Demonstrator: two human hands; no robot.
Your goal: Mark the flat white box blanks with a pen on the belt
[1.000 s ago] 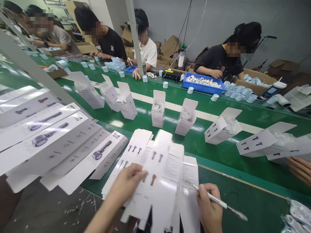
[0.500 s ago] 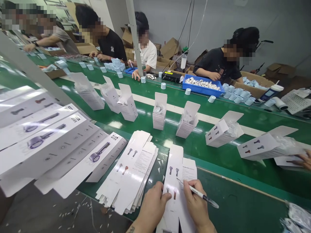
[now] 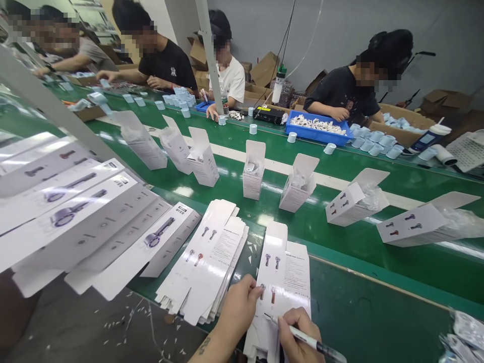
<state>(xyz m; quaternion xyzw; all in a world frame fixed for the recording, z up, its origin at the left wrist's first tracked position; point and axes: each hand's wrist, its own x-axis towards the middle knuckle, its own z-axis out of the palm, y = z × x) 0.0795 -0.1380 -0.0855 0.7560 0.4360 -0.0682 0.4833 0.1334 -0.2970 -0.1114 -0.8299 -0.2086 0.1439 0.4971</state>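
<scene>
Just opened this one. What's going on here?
A person works on a flat printed carton: the left hand is at its left edge, and the right hand holds a pen with its tip at the printed face; whether it touches is hard to tell. A stack of flat cartons lies to the left. Beyond, a row of open boxes sits on the green belt. Across it, other people sit near light blue parts.

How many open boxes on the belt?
7 on the green belt: box one, box two and box three at left, box four mid-frame, box five right of that, box six farther right, box seven near the right edge. Others may be out of frame.
</scene>
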